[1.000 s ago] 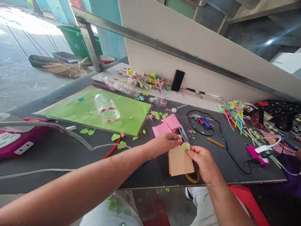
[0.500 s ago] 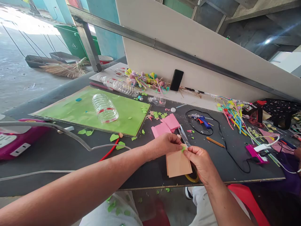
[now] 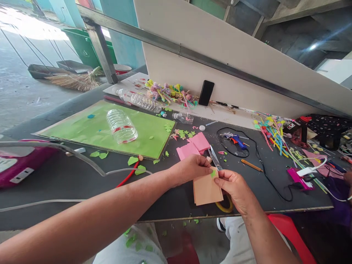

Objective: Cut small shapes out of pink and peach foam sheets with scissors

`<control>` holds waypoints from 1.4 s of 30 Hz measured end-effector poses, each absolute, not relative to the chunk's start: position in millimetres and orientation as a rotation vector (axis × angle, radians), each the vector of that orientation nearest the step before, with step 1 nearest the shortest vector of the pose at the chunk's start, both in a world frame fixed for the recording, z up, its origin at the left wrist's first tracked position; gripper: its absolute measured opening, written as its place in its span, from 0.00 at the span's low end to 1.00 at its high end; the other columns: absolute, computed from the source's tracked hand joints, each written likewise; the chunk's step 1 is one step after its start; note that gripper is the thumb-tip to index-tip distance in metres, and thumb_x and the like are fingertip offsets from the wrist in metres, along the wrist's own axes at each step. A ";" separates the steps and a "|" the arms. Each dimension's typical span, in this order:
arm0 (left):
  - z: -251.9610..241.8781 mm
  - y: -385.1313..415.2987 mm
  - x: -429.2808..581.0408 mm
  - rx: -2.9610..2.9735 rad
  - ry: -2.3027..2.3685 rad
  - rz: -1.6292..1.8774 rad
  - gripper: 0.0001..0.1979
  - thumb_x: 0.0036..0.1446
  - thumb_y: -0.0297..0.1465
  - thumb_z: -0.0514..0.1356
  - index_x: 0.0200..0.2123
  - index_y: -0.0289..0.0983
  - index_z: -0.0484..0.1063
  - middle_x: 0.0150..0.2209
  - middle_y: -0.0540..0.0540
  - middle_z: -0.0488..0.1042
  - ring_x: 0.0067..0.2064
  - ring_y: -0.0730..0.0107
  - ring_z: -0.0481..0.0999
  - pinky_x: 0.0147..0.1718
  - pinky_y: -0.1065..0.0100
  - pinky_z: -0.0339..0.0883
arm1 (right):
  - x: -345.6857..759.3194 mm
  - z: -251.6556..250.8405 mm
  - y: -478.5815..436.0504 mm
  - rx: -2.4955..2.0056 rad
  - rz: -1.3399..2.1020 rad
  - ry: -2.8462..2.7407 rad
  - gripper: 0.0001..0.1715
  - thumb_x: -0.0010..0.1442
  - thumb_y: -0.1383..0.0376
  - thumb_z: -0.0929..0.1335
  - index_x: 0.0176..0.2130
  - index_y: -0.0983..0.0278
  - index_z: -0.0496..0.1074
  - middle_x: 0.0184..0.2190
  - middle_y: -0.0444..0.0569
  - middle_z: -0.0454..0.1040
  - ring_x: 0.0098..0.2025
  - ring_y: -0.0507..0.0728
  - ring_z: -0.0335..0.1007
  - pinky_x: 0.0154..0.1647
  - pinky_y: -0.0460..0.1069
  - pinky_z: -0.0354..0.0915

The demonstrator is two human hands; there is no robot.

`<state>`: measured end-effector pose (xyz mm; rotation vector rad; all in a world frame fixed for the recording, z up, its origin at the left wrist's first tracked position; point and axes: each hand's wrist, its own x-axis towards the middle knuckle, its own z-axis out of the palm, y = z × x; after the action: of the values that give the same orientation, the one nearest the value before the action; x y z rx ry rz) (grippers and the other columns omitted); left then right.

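My left hand (image 3: 190, 168) and my right hand (image 3: 235, 187) meet over a peach paper pad (image 3: 205, 190) lying near the table's front edge. Between the fingertips of both hands sits a small green paper piece (image 3: 213, 173), pinched just above the pad's top corner. Scissors (image 3: 215, 159) with a yellow handle lie partly under the pad and my right hand. Pink paper sheets (image 3: 194, 146) lie just beyond my left hand.
A large green sheet (image 3: 90, 128) with a clear plastic bottle (image 3: 121, 126) lies to the left. A blue glue gun (image 3: 236, 140), black cable, pencil (image 3: 251, 165), black phone (image 3: 206, 93), coloured pipe cleaners (image 3: 272, 132) and green scraps lie around. A pink device (image 3: 19, 163) sits far left.
The green piece stays pinched between both hands and has shifted slightly left and up along the pad's top edge. The view has drifted a little.
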<state>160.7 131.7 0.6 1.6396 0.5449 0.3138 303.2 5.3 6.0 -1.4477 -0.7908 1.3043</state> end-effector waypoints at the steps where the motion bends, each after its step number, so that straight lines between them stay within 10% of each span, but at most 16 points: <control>1: 1.1 131.4 160.8 1.642 0.547 0.314 0.14 0.48 0.40 0.60 0.30 0.34 0.73 0.27 0.49 0.73 0.28 0.71 0.69 0.25 0.72 0.59 | 303.0 5.9 5.4 -1.453 1.300 -0.788 0.08 0.50 0.63 0.73 0.33 0.64 0.76 0.24 0.43 0.78 0.27 0.55 0.72 0.28 0.47 0.66; 42: 7.4 128.1 159.0 1.580 0.462 0.336 0.18 0.50 0.45 0.58 0.28 0.34 0.71 0.23 0.53 0.61 0.25 0.77 0.56 0.23 0.73 0.49 | 301.3 -2.2 7.7 -1.536 1.110 -0.766 0.13 0.49 0.56 0.73 0.27 0.63 0.74 0.20 0.43 0.75 0.22 0.55 0.68 0.23 0.47 0.60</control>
<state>159.0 128.1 7.4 1.5800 0.4615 0.3364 301.3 7.7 -2.2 -1.5359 -0.7663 1.1104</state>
